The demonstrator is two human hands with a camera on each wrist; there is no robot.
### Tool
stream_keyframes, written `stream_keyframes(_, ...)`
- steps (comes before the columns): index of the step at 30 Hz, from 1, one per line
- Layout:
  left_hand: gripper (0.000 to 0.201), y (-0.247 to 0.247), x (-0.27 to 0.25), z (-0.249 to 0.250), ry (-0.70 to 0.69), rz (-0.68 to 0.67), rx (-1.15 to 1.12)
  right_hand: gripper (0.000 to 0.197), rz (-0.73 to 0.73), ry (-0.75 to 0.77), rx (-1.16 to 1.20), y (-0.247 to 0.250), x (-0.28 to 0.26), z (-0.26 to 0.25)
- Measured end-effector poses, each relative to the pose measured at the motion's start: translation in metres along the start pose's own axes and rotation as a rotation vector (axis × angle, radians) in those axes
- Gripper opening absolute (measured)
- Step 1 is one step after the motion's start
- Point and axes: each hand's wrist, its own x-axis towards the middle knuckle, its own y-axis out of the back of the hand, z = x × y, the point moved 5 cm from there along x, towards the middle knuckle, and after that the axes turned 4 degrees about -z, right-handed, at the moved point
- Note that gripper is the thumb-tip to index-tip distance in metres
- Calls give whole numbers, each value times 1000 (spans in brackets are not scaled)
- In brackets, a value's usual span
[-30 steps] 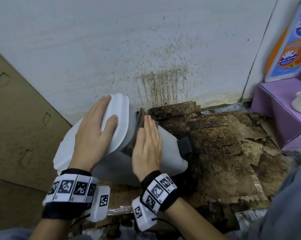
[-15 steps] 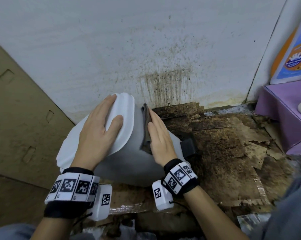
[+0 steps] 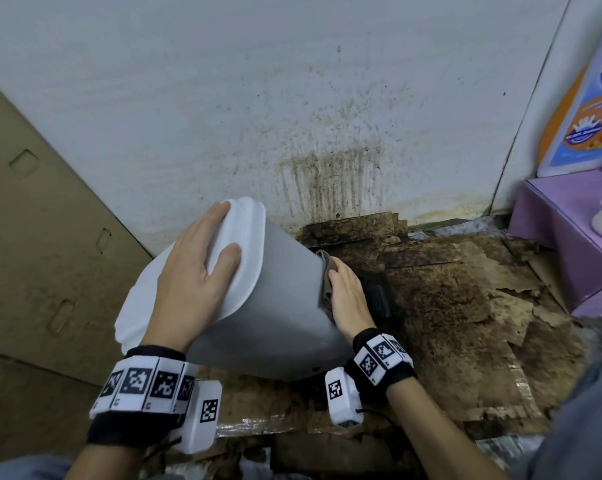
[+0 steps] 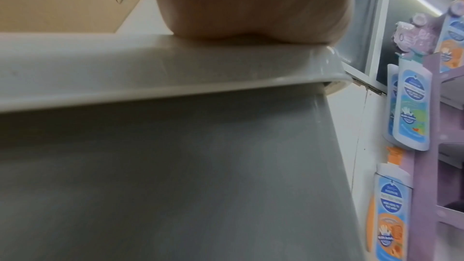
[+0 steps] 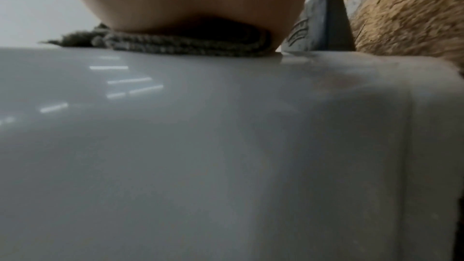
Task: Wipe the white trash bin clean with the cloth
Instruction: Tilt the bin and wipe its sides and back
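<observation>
I see right hand (image 3: 348, 299) has slid cloth (image 3: 325, 289) from bin (image 3: 282, 306) top face onto right side, fingers flat, pressing. Left hand (image 3: 192, 271) open, flat on lid (image 3: 247, 244), bin tilted on floor. Top likely done; side underway.

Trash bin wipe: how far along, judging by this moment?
Mid-wipe. Done: the trash bin is tipped over, and its near side shows no dirt. In hand: the left hand rests flat on the lid, steadying it; the right hand presses the cloth flat against the bin's right side beside the black pedal. Left: the underside and far faces are hidden, so unconfirmed.
</observation>
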Motion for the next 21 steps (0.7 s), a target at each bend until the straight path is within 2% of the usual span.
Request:
stream_keyframes(5, 61, -5, -1, 8, -14, -1, 23, 48, -24, 23, -8, -2, -3, -35)
stream_keyframes(13, 63, -10, -1, 11, -21, -9, 50, 49, -76, 276, 53, -25, -11, -112)
stream_keyframes(17, 62, -10, 0, 10, -11, -19, 52, 47, -85, 363, 23, -26, -15, -111)
stream_keyframes(21, 63, -9, 2, 8, -12, -34, 35, 49, -97, 372, 33, -18, -22, -89)
